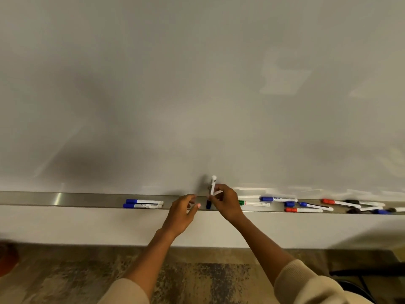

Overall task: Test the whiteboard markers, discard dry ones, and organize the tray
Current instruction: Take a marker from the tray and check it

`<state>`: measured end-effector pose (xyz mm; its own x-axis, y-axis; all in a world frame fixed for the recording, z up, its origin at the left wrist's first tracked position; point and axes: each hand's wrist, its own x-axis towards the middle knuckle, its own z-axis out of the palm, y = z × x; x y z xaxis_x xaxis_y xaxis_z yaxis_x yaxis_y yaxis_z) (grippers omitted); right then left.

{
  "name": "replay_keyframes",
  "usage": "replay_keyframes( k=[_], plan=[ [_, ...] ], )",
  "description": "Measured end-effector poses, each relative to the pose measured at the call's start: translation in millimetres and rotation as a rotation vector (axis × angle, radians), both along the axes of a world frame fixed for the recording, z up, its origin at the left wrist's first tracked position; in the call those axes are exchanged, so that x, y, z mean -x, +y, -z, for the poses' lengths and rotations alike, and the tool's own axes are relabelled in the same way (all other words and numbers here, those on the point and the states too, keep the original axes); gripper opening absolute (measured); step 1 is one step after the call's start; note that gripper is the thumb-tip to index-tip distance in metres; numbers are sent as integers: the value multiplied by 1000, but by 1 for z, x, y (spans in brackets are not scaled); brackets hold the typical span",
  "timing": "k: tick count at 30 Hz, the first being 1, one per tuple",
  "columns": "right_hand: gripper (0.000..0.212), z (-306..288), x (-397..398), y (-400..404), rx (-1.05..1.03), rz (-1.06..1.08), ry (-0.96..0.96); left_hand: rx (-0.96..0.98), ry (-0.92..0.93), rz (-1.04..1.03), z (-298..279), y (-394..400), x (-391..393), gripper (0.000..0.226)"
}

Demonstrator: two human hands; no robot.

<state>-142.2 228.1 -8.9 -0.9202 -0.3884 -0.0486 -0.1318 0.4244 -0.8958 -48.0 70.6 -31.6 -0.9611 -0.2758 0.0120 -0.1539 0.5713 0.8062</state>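
The right hand (223,201) is clamped on a marker (212,189) held near upright, blue cap down (just above the tray (87,199)); the left hand (183,212), loosely curled and empty, sits just beside that cap, nearer to pull it.

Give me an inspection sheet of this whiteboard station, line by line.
Surface: whiteboard shows no marks; metal tray runs along its foot.
Job's things: two blue-capped markers lie parallel at tray centre-left; blue-capped marker held near upright.
Clutter: mixed markers, red, blue, green and black caps, lie scattered on the tray's right.
Hands: right hand grips the held marker; left hand open beside it.
Cables: nothing seen.
Surroundings: patterned carpet below.
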Motion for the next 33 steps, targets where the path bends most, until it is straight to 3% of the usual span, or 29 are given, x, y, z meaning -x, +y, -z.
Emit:
replay_keyframes(
  k=[3, 6, 12, 19, 24, 28, 33],
  plan=[
    [19, -36, -3, 18, 292, 106, -155, -96, 29, 43, -21, 25, 17, 35],
    [24, -59, -4, 46, 450, 213, -212, -155, 97, 101, -43, 54, 31, 23],
    [28, -76, 1, 99, 500, 456, -223, -180, 113, 226, -76, 113, 55, 21],
    [38, -103, 19, 167, 503, 737, -128, -51, 33, 447, -109, 196, 79, 27],
    [35, -133, 46, 258, 649, 1095, -126, -36, -38, 580, -120, 243, 87, 31],
    [31, -155, 59, 320, 728, 1113, -93, -71, 48, 536, -133, 273, 97, 28],
    [31, -183, 62, 339, 880, 969, -26, -107, 276, 506, -175, 313, 124, 12]
  ],
)
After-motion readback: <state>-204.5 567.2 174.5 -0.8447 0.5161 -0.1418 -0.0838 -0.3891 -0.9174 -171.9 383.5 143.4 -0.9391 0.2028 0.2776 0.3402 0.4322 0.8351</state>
